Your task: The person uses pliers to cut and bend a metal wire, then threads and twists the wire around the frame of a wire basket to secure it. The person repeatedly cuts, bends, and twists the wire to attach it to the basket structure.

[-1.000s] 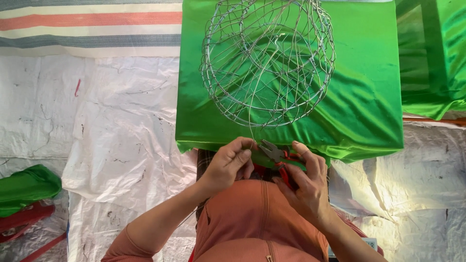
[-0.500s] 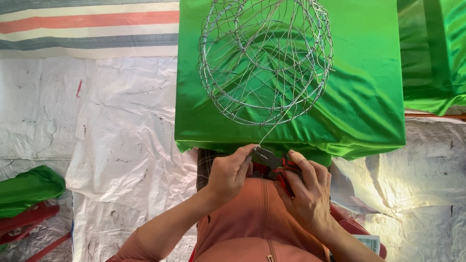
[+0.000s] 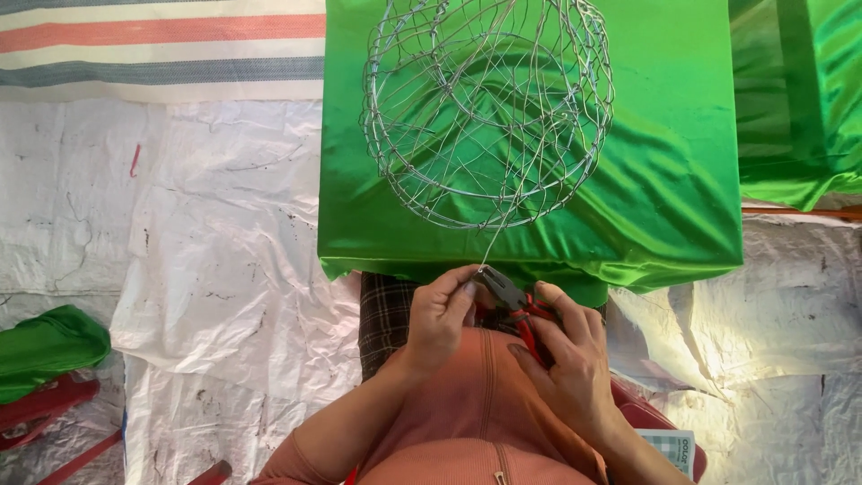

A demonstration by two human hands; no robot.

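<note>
The person wore a close-fitting, ribbed top [image 3: 489, 422] in a salmon-orange colour, with a zip running down its front and a raised seam beside it. Its sleeves were short, leaving both forearms bare down to the left hand [image 3: 442, 316] and right hand [image 3: 566, 359], neither of which bore rings or a watch. Below the top showed dark plaid trousers [image 3: 386, 314].

The cloth [image 3: 682, 180] over the surface is glossy bright green, and the wire ball [image 3: 489, 112] on it is bare silvery grey. The pliers [image 3: 519, 310] have red handles and dark grey jaws. The sleeves [image 3: 476, 422] are salmon-orange; below the surface edge shows dark plaid fabric [image 3: 386, 314]. The floor sheet [image 3: 197, 269] is white with dark scuffs — a striped mat [image 3: 162, 45] runs white, red-orange and blue-grey.
</note>
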